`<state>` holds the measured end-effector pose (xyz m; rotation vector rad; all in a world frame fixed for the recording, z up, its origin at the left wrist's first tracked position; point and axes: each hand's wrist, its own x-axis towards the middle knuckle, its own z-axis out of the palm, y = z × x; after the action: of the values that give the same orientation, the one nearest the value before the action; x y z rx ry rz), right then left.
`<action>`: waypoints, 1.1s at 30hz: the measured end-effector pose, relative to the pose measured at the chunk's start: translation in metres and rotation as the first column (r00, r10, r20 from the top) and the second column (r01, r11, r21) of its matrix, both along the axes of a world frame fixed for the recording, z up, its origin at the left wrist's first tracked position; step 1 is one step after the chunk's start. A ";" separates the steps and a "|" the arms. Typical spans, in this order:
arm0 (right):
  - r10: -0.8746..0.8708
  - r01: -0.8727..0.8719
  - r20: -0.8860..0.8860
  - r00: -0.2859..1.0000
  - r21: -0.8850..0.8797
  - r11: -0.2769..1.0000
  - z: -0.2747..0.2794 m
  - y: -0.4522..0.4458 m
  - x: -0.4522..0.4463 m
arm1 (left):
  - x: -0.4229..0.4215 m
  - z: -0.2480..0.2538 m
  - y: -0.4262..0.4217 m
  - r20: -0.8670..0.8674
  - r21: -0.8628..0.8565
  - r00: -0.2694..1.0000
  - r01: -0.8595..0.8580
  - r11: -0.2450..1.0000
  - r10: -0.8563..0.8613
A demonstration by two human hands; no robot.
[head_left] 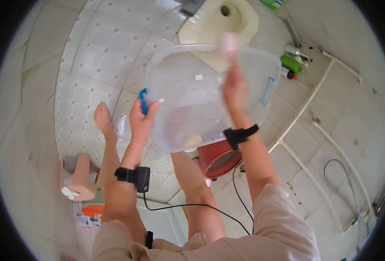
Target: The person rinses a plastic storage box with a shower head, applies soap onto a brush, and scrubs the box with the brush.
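Observation:
A large clear plastic storage box (188,93) is held up in front of me, tilted, with its inside facing me. My left hand (141,119) is closed on its left rim beside the blue handle (144,101). Over the right part of the box is my right hand (236,89), closed around a pale pink thing (229,45) that points away from me. Motion blurs this pink thing, and I cannot make out its kind or whether it touches the box. A second blue handle (267,90) shows at the box's right end.
Beyond the box lies a squat toilet (244,28) in the tiled floor. A red bucket (218,158) stands under the box's near edge. At left is a pink stool (80,180). White pipes (305,104) and a green bottle (291,64) are on the right. Black cables run from my wrist straps.

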<state>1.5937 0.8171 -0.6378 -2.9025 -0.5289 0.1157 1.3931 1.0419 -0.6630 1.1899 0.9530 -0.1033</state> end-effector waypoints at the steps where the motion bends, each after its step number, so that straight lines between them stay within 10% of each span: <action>1: -0.192 0.194 -0.040 0.981 0.027 0.981 0.010 -0.006 0.011 | -0.004 -0.006 0.000 -0.015 -0.043 1.000 0.014 0.999 -0.015; 3: -0.368 0.376 -0.127 0.921 0.044 0.925 0.011 0.012 -0.006 | -0.012 -0.006 0.009 -0.064 -0.068 0.998 0.017 0.998 -0.022; 7: 0.322 -0.291 -0.144 0.936 0.197 0.936 0.012 0.104 -0.089 | -0.010 0.002 0.020 -0.053 -0.232 0.997 0.035 0.972 -0.048; 12: 0.296 -0.295 -0.208 0.932 0.036 0.955 0.017 0.104 -0.101 | -0.024 0.001 0.050 -0.073 -0.432 0.997 -0.026 0.901 -0.006; 14: 0.255 -0.262 -0.226 0.940 0.001 0.965 0.020 0.081 -0.124 | -0.016 0.007 0.057 -0.031 -0.692 0.960 -0.223 0.687 0.280; 17: 0.523 -0.528 -0.302 0.797 0.073 0.846 0.022 0.048 -0.174 | -0.016 -0.005 0.066 0.017 -0.638 0.963 -0.196 0.745 0.268; 20: 0.147 -0.120 -0.325 0.934 0.100 0.988 0.056 0.052 -0.179 | -0.026 -0.004 0.064 -0.062 -0.663 0.956 -0.254 0.705 0.286; 33: 0.486 -0.504 -0.361 0.796 0.049 0.863 0.067 0.121 -0.207 | -0.025 0.005 0.084 -0.135 -0.753 0.955 -0.273 0.598 0.265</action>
<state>1.3865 0.9384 -0.5708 -2.6076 -1.2091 0.7312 1.3684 1.1255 -0.6582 0.2330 0.9387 -0.2451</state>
